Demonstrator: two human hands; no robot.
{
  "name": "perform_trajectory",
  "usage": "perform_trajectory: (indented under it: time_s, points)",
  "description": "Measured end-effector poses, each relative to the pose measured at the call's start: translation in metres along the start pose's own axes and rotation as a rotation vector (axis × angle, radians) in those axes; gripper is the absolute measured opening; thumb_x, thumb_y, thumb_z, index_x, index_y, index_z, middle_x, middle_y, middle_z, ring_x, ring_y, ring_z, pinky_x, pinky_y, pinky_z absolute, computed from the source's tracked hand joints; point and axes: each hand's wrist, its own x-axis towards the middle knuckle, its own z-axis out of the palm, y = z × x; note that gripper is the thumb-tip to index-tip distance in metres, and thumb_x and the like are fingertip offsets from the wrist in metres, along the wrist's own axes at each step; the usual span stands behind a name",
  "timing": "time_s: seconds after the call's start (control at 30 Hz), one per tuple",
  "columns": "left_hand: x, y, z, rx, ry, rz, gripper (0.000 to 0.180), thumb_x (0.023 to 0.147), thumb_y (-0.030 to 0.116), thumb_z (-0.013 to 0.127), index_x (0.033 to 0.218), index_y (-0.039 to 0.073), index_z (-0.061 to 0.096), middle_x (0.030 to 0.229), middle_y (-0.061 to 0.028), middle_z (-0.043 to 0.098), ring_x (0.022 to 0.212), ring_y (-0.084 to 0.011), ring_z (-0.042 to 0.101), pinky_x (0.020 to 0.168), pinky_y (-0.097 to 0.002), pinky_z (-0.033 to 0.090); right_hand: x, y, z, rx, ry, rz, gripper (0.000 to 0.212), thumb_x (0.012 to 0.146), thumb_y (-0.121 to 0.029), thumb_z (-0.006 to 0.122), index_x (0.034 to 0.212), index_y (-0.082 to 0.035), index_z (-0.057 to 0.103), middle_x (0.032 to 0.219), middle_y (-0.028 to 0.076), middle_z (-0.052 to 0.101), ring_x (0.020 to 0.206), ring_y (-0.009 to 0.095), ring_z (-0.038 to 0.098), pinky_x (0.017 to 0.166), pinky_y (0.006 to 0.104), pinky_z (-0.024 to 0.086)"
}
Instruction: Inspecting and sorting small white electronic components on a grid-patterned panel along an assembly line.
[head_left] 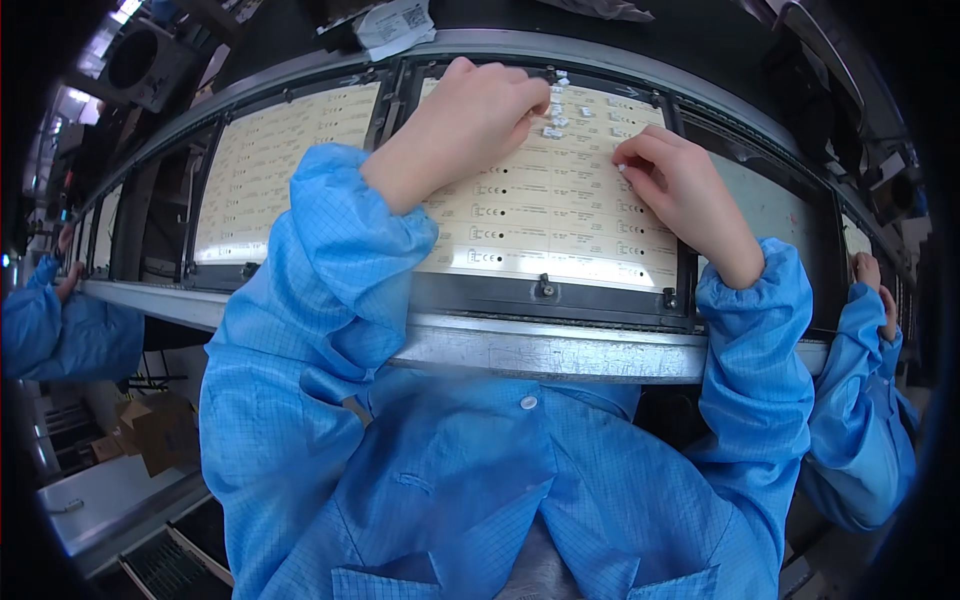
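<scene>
In front of me lies a cream-coloured printed board panel with rows of markings and small black dots, held in a dark frame. Several small white block-like parts, perhaps connectors, sit in a loose group on its far half. My left hand reaches over the panel's far left part, its fingers curled together beside this group; what they hold, if anything, is hidden. Over the panel's right side, my right hand pinches a small white part between thumb and forefinger.
Another framed panel stands to the left, and a greenish plate to the right. A metal rail runs along the near edge. A white printed bag lies beyond the frame. Blue-sleeved co-workers work on both sides.
</scene>
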Motion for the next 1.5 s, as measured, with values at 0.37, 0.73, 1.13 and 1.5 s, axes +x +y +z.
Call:
perform_trajectory:
  time_s: [0.37, 0.73, 1.13, 1.5]
  points:
    - [-0.026, -0.025, -0.043, -0.221, 0.115, -0.135, 0.019, 0.091, 0.012, 0.063, 0.107, 0.004, 0.071, 0.090, -0.0080, 0.070, 0.075, -0.0189, 0.064, 0.066, -0.0314, 0.052, 0.006, -0.011, 0.002, -0.031, 0.019, 0.086, 0.010, 0.087, -0.001, 0.067, 0.097, 0.001, 0.067, 0.087, 0.010, 0.065, 0.077, 0.020, 0.062, 0.069, 0.0293, 0.050]
    - [-0.053, -0.013, -0.037, -0.072, 0.011, -0.068, 0.011, 0.088, 0.013, 0.063, 0.095, 0.009, 0.071, 0.089, -0.0056, 0.070, 0.092, -0.0251, 0.064, 0.089, -0.0394, 0.042, 0.037, -0.010, -0.017, -0.081, -0.108, 0.147, 0.013, 0.085, -0.006, 0.070, 0.097, -0.001, 0.067, 0.082, 0.006, 0.061, 0.074, 0.016, 0.056, 0.067, 0.0305, 0.047]
    - [-0.053, -0.006, -0.032, -0.232, -0.101, -0.094, 0.008, 0.085, 0.011, 0.064, 0.090, 0.011, 0.070, 0.082, -0.0029, 0.068, 0.092, -0.0240, 0.062, 0.086, -0.0389, 0.039, 0.050, 0.001, -0.002, -0.028, 0.095, 0.069, 0.012, 0.091, -0.007, 0.065, 0.099, -0.001, 0.059, 0.089, 0.009, 0.065, 0.082, 0.019, 0.064, 0.073, 0.0298, 0.050]
    - [-0.051, 0.011, -0.036, -0.115, -0.083, -0.023, 0.006, 0.080, 0.009, 0.069, 0.086, 0.009, 0.071, 0.082, -0.0019, 0.067, 0.093, -0.0224, 0.059, 0.087, -0.0380, 0.040, 0.022, 0.007, -0.028, 0.010, 0.136, 0.045, 0.019, 0.092, -0.012, 0.068, 0.108, -0.002, 0.065, 0.089, 0.005, 0.067, 0.082, 0.011, 0.061, 0.070, 0.0254, 0.047]
